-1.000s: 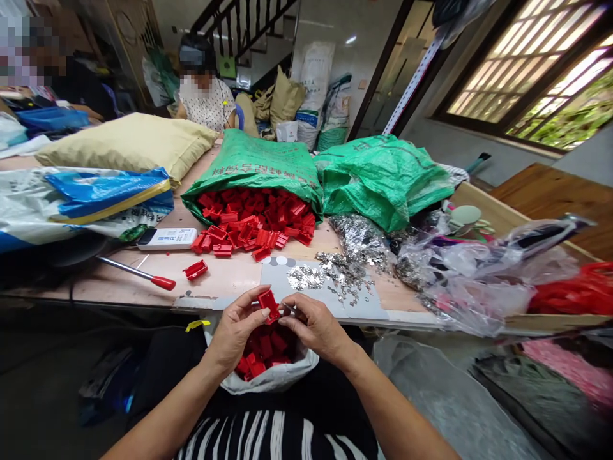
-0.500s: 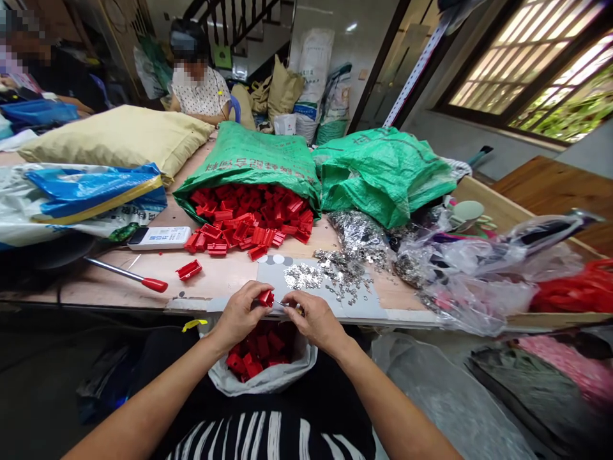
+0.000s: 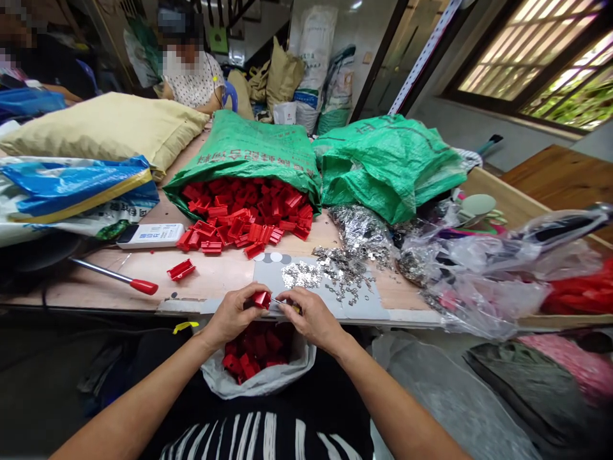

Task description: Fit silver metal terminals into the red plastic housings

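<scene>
Between the thumb and fingers of my left hand [image 3: 238, 311] is a red plastic part [image 3: 261, 299], held over the table's front edge. My right hand [image 3: 306, 313] is closed on a thin metal-shafted tool, perhaps a small screwdriver [image 3: 276, 301], whose tip points at the part; a bit of yellow shows by my fingers. Below both hands, a white sack [image 3: 291, 377] on my lap holds several red parts [image 3: 253, 351]. Just beyond my hands, small silvery metal pieces [image 3: 302, 275] lie spread on a grey sheet [image 3: 352, 310].
A green sack [image 3: 253, 137] spills red parts onto the table. One loose red part [image 3: 181, 270] and a red-handled lever [image 3: 143, 285] lie left. Clear plastic bags [image 3: 483, 275] crowd the right. Two people sit across the table, one in a dotted shirt [image 3: 196, 83].
My view has shifted slightly, so the table contents sit a little differently in it. Both hands keep their grips, and the red part is turned a little.
</scene>
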Action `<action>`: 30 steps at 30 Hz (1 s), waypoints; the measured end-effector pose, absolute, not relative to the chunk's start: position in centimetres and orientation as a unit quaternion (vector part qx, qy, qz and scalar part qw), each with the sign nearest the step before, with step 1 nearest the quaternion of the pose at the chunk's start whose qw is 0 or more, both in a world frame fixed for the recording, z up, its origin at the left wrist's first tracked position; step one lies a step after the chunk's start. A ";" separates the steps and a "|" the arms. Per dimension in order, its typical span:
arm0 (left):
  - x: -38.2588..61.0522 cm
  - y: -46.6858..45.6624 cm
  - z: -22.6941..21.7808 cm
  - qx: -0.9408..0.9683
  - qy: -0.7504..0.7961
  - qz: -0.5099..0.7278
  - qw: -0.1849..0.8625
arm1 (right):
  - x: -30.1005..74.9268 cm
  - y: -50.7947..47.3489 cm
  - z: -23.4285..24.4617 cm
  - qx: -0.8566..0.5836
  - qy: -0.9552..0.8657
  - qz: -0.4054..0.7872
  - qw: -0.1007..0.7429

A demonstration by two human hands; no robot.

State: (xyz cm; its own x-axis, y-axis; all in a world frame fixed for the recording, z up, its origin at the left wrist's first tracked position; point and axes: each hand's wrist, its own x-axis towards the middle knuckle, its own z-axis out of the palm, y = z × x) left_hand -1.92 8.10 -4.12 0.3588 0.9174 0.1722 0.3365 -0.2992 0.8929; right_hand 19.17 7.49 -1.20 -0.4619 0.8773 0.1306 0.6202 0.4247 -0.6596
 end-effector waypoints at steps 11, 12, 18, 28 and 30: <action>-1.0 6.6 -2.7 0.627 0.389 0.445 0.508 | 18.5 7.7 -0.7 -0.469 -0.754 0.348 0.300; -0.8 6.4 -2.4 0.626 0.389 0.453 0.501 | 18.5 7.7 -0.7 -0.469 -0.745 0.367 0.301; 0.0 5.6 -1.6 0.631 0.396 0.487 0.457 | 18.6 7.4 -0.9 -0.459 -0.703 0.435 0.326; -1.3 7.0 -3.2 0.712 0.453 0.385 0.373 | 19.5 7.1 -0.5 -0.480 -0.779 0.309 0.258; -1.4 7.3 -3.3 0.729 0.455 0.371 0.351 | 19.4 6.9 -0.6 -0.479 -0.792 0.295 0.238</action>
State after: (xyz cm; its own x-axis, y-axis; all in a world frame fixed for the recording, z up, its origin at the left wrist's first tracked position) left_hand -1.41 7.32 -3.31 0.3108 0.9245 0.2207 0.4035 -0.3386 0.8500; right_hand 19.41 6.93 -0.59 -0.4277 0.8991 0.0937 0.6178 0.3664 -0.6957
